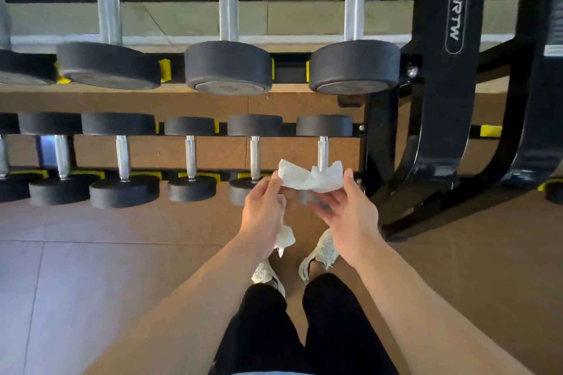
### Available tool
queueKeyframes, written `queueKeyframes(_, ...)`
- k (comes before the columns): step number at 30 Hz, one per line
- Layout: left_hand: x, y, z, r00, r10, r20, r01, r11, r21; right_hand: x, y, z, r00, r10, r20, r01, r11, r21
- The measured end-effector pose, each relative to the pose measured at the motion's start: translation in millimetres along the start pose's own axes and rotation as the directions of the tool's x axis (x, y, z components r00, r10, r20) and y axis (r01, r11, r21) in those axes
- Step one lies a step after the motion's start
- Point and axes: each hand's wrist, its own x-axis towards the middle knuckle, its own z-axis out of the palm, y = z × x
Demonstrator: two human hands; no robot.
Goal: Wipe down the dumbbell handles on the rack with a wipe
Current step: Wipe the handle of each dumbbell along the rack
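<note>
While both hands hover before lower tier of rack (438,76), left hand (263,207) pinches one edge of white wipe (310,178), more wipe trailing below palm. Right hand (350,210) holds opposite edge, thumb on top, fingers spread underneath. Wipe stretched between my grips, crumpled, just in front of rightmost lower dumbbell handle (323,154). Other dumbbells sit in rows, handles bare. Pale shoes (320,253) on floor below.

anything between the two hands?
Head view: the white wipe spans from the left hand to the right hand, stretched in front of the rightmost lower dumbbell's handle.
</note>
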Motion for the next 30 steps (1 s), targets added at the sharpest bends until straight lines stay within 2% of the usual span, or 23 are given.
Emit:
queueKeyframes(2,13.4,-4.2,15.6,1.000,-0.007,0.005,0.007,1.000,0.029,21.2,-2.9,-9.0,0.997,-0.054,0.050,0.064,0.975,-0.211)
queueKeyframes(4,28.0,-7.8,29.0,1.000,-0.012,-0.010,0.012,0.997,0.072,38.4,-7.1,-19.8,0.985,-0.143,0.094,0.170,0.873,-0.457)
queueKeyframes(5,35.9,-9.0,34.5,0.999,-0.017,-0.031,0.020,0.997,0.077,47.0,-9.9,-26.2,0.984,-0.135,0.115,0.174,0.848,-0.500)
queueKeyframes(7,53.8,-12.2,44.0,0.997,-0.029,-0.069,0.035,0.995,0.090,69.1,-10.2,-42.9,0.985,0.034,0.166,0.052,0.874,-0.483)
queueKeyframes(9,69.3,-13.9,50.8,0.999,-0.017,-0.051,0.024,0.992,0.125,84.8,-10.9,-51.6,0.972,0.171,0.160,-0.083,0.891,-0.446)
queueKeyframes(11,84.4,-17.4,56.8,0.999,-0.038,-0.037,0.041,0.995,0.088,98.8,-7.6,-65.1,0.974,0.188,0.130,-0.127,0.918,-0.376)
queueKeyframes(14,103.3,-25.6,64.5,0.997,-0.081,0.011,0.081,0.995,0.051,121.8,5.3,-71.1,0.980,0.181,0.081,-0.176,0.982,-0.069)
queueKeyframes(15,109.7,-29.9,66.9,0.996,-0.086,0.029,0.084,0.995,0.058,130.9,9.2,-71.8,0.981,0.189,0.046,-0.188,0.982,-0.031)
queueKeyframes(16,116.8,-35.0,69.3,0.995,-0.094,0.045,0.091,0.993,0.071,142.0,14.5,-73.7,0.983,0.183,0.013,-0.181,0.981,-0.074)
queueKeyframes(18,131.1,-45.8,74.3,0.990,-0.120,0.071,0.112,0.988,0.107,165.7,22.6,-75.4,0.988,0.067,-0.139,-0.099,0.967,-0.235)
queueKeyframes(19,139.1,-52.6,76.2,0.989,-0.128,0.080,0.117,0.984,0.134,177.5,23.9,-75.8,0.978,0.031,-0.208,-0.078,0.972,-0.222)
queueKeyframes(21,154.3,-65.6,79.1,0.991,-0.122,0.051,0.110,0.974,0.197,195.6,21.4,-75.5,0.956,0.028,-0.291,-0.049,0.996,-0.068)
queueKeyframes(22,161.5,-70.4,79.1,0.994,-0.107,0.022,0.100,0.970,0.222,202.6,20.4,-77.7,0.932,-0.020,-0.362,-0.007,0.997,-0.072)
queueKeyframes(24,176.5,-79.3,74.8,0.998,-0.066,-0.009,0.066,0.964,0.258,211.1,20.1,-79.4,0.855,-0.201,-0.478,0.094,0.967,-0.239)
queueKeyframes(27,195.6,-91.6,67.3,0.998,0.002,0.059,-0.025,0.916,0.401,228.8,27.8,-74.6,0.782,-0.432,-0.449,0.221,0.866,-0.449)
queueKeyframes(28,201.2,-96.3,68.1,0.995,0.021,0.095,-0.061,0.892,0.447,239.2,31.5,-69.9,0.785,-0.453,-0.423,0.230,0.846,-0.481)
queueKeyframes(30,210.5,-105.8,75.6,0.994,0.046,0.101,-0.091,0.858,0.505,258.5,37.8,-52.4,0.851,-0.400,-0.340,0.182,0.833,-0.523)
